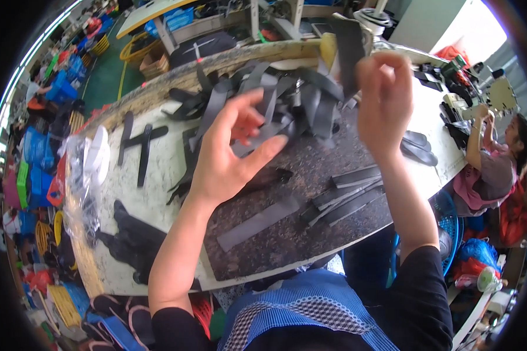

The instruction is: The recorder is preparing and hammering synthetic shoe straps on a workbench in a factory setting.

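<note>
My left hand (234, 140) hovers over the near edge of a tangled pile of black and grey strips (322, 111), its thumb and fingers apart and nothing between them. Raised at the right, my right hand (386, 105) has curled, blurred fingers that appear to pinch the edge of a wide black strip (348, 55). Beneath both hands lies a dark speckled board (257, 257). A single grey strip (257, 223) rests flat on it, and several narrow strips (351, 193) are stacked loosely to its right.
Crossed black strips (143, 140), a dark heap (132, 240) and clear plastic wrapping (82, 181) occupy the table's left side. Rounded dark pieces (418, 146) lie at the right. A worn wooden rim (175, 82) borders the table. Another person (492, 158) sits at a machine on the right.
</note>
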Tool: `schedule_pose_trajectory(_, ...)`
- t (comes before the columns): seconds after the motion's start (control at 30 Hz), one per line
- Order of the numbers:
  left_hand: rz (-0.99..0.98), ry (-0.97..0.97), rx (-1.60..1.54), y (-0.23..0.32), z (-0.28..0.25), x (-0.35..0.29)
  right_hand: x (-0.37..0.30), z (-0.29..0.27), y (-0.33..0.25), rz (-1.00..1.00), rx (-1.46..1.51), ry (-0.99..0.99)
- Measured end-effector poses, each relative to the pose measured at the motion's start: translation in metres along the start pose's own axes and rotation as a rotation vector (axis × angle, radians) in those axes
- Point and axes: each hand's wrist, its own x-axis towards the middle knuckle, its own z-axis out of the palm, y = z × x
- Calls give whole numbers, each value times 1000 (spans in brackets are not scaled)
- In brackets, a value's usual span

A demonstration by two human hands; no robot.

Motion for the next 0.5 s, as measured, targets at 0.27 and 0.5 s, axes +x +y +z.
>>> schedule_pose_trajectory(0.27, -18, -122, -437, 49, -33, -59, -47, 4, -58, 472, 609, -657)
schedule_pose_trajectory(0.5, -626, 182, -472, 42, -31, -126, -61, 23, -73, 1102, 807, -1363)
